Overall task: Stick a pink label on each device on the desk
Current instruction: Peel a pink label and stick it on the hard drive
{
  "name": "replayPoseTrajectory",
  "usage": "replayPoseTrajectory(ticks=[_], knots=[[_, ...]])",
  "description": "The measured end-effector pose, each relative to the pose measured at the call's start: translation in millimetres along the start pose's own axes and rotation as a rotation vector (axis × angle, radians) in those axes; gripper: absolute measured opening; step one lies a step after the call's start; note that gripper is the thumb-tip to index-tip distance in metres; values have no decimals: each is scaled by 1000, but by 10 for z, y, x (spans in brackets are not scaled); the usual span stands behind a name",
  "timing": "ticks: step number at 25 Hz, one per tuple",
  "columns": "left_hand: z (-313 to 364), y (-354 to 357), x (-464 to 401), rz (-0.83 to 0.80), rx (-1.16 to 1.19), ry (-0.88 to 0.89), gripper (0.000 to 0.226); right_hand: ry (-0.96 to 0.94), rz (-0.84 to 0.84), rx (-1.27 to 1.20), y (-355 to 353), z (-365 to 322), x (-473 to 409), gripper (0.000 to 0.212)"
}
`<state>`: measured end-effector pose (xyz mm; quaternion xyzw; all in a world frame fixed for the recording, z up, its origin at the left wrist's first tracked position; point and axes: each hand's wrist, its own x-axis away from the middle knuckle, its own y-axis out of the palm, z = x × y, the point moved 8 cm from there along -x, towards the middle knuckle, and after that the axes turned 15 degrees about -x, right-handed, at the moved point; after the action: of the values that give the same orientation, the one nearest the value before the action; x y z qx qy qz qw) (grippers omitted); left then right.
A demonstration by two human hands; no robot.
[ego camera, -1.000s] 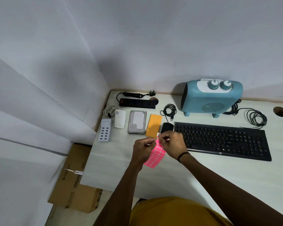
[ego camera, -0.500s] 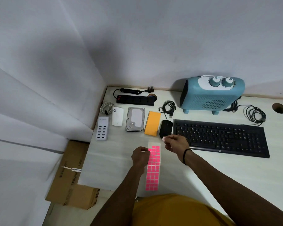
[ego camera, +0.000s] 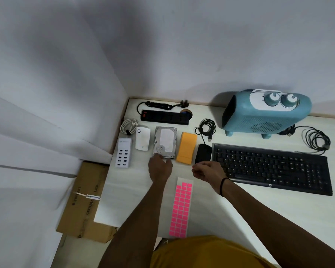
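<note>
The pink label sheet (ego camera: 181,207) lies flat on the desk (ego camera: 259,213) in front of me. My left hand (ego camera: 160,168) reaches forward, its fingertips touching the near edge of the silver hard drive (ego camera: 165,141). My right hand (ego camera: 207,171) hovers just before the black mouse (ego camera: 203,152) with thumb and fingers pinched; the small label between them is hidden. Other devices in the row: white USB charger (ego camera: 124,152), white plug adapter (ego camera: 143,139), orange flat case (ego camera: 187,147), black keyboard (ego camera: 269,167), blue heater (ego camera: 265,115), black power strip (ego camera: 164,118).
Coiled cables lie by the mouse (ego camera: 206,126) and to the right of the heater (ego camera: 317,138). A white cable bundle (ego camera: 128,125) sits at the desk's left edge. A cardboard box (ego camera: 85,202) stands on the floor to the left. Walls close the back and left.
The label sheet went from both hands to lying flat on the desk. My left hand let go of it and moved forward to the hard drive. My right hand stays pinched near the mouse.
</note>
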<state>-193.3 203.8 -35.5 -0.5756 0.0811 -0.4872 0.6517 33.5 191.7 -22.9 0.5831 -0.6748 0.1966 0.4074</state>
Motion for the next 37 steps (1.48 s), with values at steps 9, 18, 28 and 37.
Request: replayPoseTrajectory(ticks=[9, 18, 28, 37], knots=[[339, 8, -547, 21, -205, -92, 99, -118, 14, 345, 479, -400, -497, 27], [373, 15, -622, 21, -183, -161, 123, -167, 27, 459, 373, -428, -550, 17], [563, -131, -633, -43, 8, 79, 57, -215, 3, 403, 295, -629, -247, 9], [547, -797, -31, 24, 528, 121, 22, -327, -166, 285, 597, -1100, 259, 10]])
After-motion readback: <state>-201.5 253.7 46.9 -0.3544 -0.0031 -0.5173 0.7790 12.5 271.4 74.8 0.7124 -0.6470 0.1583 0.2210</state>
